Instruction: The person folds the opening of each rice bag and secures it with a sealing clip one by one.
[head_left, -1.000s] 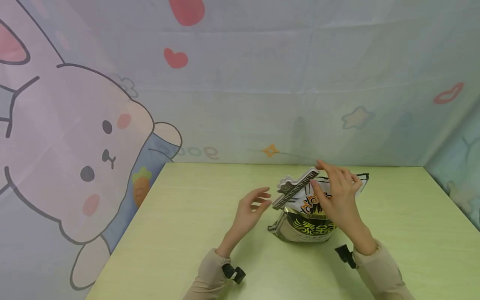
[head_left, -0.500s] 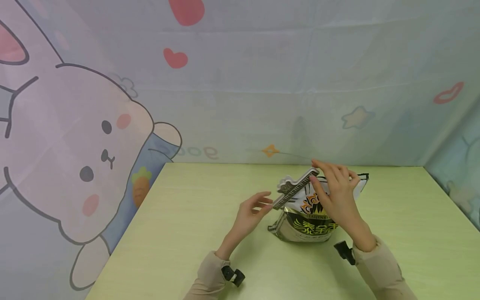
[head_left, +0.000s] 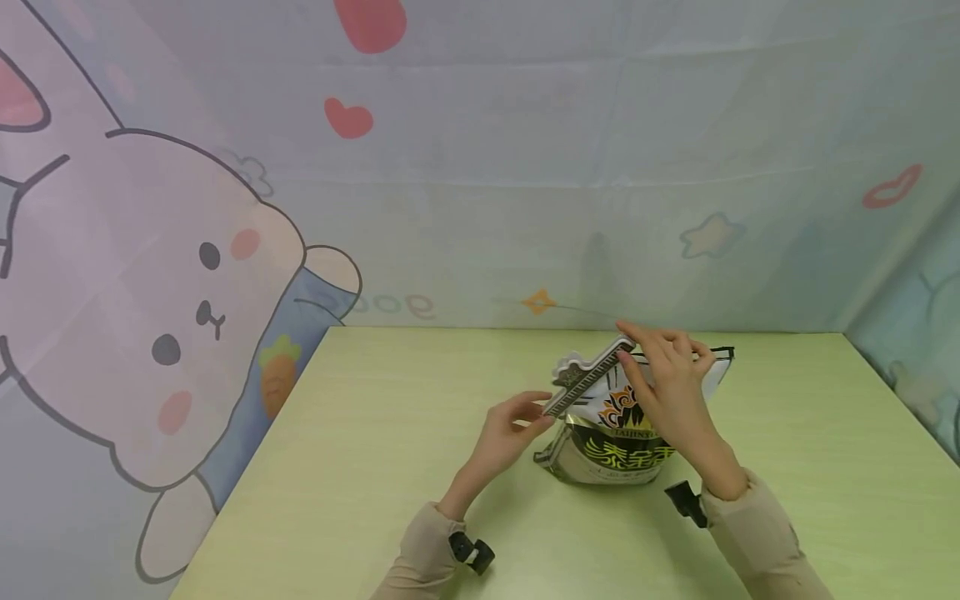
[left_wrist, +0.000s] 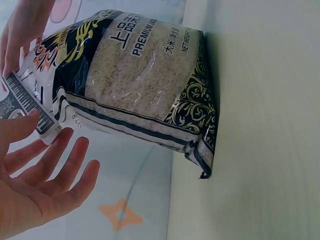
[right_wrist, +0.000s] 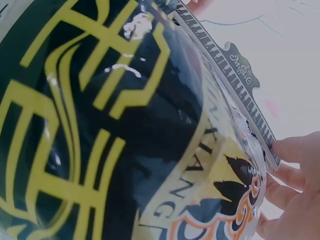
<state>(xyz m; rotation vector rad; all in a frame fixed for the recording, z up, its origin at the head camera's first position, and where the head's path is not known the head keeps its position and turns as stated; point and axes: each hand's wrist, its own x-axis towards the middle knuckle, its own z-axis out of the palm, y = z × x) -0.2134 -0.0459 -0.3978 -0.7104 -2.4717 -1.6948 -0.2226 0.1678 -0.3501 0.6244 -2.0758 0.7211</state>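
Note:
A bag of rice point(head_left: 622, 450) stands on the table, its black-and-white front and clear window of grains point(left_wrist: 135, 65) showing. Across its upper left corner lies a long clip point(head_left: 588, 379), slanted, with piano-key print and a raised "Music" tab point(right_wrist: 241, 67). At the clip's lower left end, my left hand point(head_left: 504, 429) pinches it, thumb in front and fingers behind; the other fingers spread below it in the left wrist view. My right hand point(head_left: 671, 379) pinches the upper right end between thumb and fingers, and hides part of the bag's top.
The pale green table point(head_left: 375, 467) runs back to a cloth backdrop point(head_left: 487, 208) printed with a rabbit, hearts and stars. A black wrist mount point(head_left: 471, 552) sits on the left sleeve, another mount point(head_left: 686, 503) on the right.
My left hand has moved slightly right, from beside the clip's lower end to pinching it. My right hand has shifted a little left along the upper end. The bag has stayed in place.

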